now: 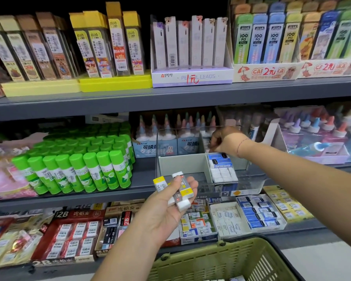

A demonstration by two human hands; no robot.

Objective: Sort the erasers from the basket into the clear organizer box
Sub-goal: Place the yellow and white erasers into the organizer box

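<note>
A: The shelf (pixel 144 178)?
B: Grey shop shelf; clear organizer box (pixel 180 165) on it, basket (pixel 211 258) below the box.
A: Hands?
B: Left hand (pixel 168 203) grips yellow-sleeved erasers (pixel 179 189) before the box; right hand (pixel 225 141) curls above blue erasers (pixel 220 161) inside its right side, hold unclear.

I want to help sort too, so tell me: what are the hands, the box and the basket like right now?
left hand, holds several yellow-and-grey erasers.
right hand, fingers curled down into the clear organizer box; cannot tell if they hold anything.
clear organizer box, right compartment partly filled with blue erasers, left compartment empty.
basket, a few erasers show inside.
</note>
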